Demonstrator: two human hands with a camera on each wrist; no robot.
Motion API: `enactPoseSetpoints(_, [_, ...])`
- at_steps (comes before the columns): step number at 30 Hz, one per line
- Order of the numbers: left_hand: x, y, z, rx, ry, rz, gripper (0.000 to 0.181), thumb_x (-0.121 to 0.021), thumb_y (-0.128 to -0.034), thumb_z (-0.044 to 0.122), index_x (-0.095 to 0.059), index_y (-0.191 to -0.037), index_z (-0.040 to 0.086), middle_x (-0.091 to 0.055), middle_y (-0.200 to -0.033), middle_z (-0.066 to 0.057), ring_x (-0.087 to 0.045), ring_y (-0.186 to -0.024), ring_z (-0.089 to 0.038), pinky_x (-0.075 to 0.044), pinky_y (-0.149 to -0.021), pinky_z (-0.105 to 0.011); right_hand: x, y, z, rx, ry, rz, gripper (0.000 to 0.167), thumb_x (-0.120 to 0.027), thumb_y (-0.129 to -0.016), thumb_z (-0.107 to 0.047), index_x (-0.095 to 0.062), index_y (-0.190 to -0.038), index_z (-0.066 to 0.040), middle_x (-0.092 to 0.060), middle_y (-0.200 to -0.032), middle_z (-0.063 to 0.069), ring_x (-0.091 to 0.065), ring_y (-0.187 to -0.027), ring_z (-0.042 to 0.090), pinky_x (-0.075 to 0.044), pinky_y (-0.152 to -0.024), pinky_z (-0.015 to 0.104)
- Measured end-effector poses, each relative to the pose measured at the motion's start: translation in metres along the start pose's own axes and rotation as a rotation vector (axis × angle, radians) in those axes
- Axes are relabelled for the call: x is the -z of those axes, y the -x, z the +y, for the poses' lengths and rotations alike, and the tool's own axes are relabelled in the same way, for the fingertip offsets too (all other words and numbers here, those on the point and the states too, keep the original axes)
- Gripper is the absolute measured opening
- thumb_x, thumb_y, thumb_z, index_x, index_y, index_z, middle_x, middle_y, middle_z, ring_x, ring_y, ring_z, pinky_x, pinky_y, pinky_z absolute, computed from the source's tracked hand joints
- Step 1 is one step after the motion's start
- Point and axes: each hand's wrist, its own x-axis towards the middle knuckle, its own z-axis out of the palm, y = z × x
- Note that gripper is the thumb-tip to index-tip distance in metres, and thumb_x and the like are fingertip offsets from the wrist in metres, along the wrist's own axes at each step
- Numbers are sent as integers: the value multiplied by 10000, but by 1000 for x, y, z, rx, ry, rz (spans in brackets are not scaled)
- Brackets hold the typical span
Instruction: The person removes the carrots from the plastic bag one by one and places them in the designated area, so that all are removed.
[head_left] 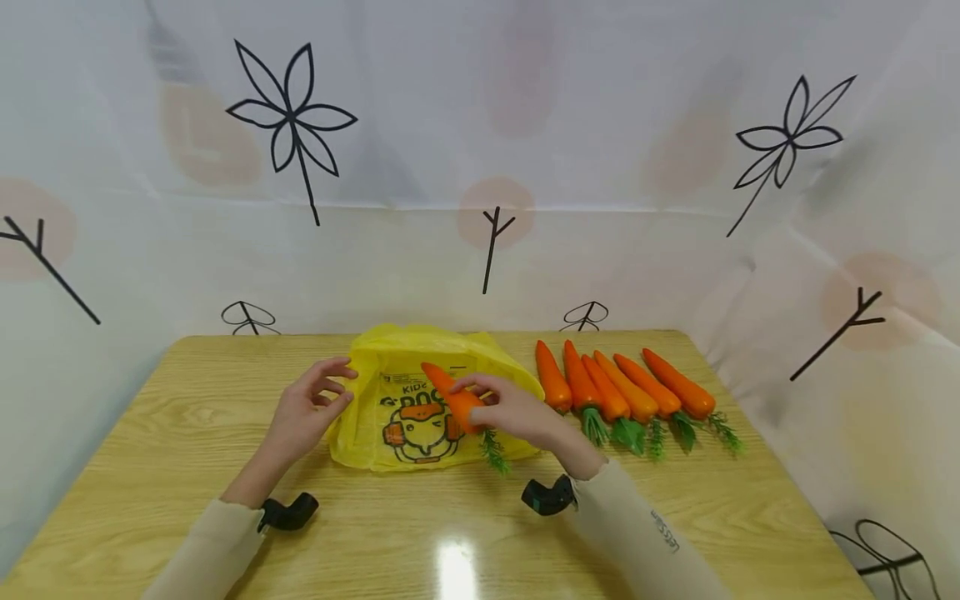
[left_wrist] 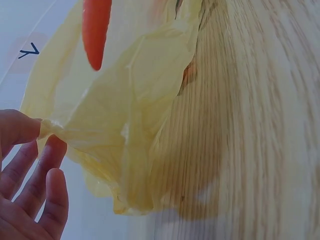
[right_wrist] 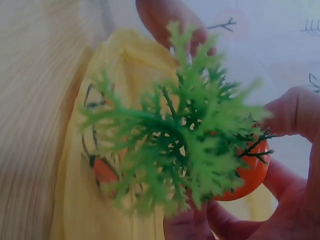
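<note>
A yellow plastic bag (head_left: 360, 425) with a printed cartoon chick lies on the table, its mouth held apart. My left hand (head_left: 306, 408) pinches the bag's left edge between thumb and fingers, as the left wrist view shows with the hand (left_wrist: 30, 175) at the film. Over the bag, my right hand (head_left: 513, 408) grips an orange carrot (head_left: 461, 407) near its leafy end. The carrot's tip points up and left, and in the left wrist view the carrot (left_wrist: 96, 35) hangs at the bag's opening. Green leaves (right_wrist: 175, 135) hide much of the right hand's hold.
Several carrots (head_left: 633, 392) lie side by side right of the bag, leaves towards me. They rest on a wooden table (head_left: 225, 383). A patterned white cloth (head_left: 420, 267) stands behind the table's back edge.
</note>
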Motion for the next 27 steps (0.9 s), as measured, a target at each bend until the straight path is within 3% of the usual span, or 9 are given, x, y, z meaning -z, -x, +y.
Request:
enactPoseSetpoints(5, [0, 1, 0, -8, 7, 2, 451, -683, -931, 9, -572, -1359, 100, -677, -1136, -77, -636, -907, -159, -512, -713, -247, 19, 15, 10, 0, 57, 0, 442, -604, -877, -121, -610, -1300, -248, -513, -1341, 72, -564, -1002, 265, -484, -802, 398])
enactPoseSetpoints(10, [0, 1, 1, 9, 2, -1, 454, -686, -930, 13, -567, -1360, 99, -674, -1140, -71, -622, -912, -125, -508, -712, -232, 37, 31, 21, 23, 114, -16, 448, -602, -881, -99, -612, -1297, -267, -530, -1314, 45, -510, -1043, 268, -455, -801, 414])
enactPoseSetpoints(21, [0, 4, 2, 13, -5, 3, 461, -687, -925, 4, -568, -1358, 106, -670, -1148, -43, -619, -914, -94, -510, -708, -242, 84, 77, 32, 105, 132, -93, 444, -572, -896, -23, -591, -1322, -149, -593, -1195, 111, -512, -977, 311, -441, -769, 364])
enactPoseSetpoints(27, [-1, 2, 6, 19, -1, 7, 460, -680, -928, -7, -568, -1362, 98, -674, -1146, -79, -628, -918, -172, -506, -715, -233, 117, 103, 40, 95, 95, -65, 432, -546, -940, -30, -545, -1367, -95, -502, -1370, 172, -482, -1141, 311, -430, -847, 356])
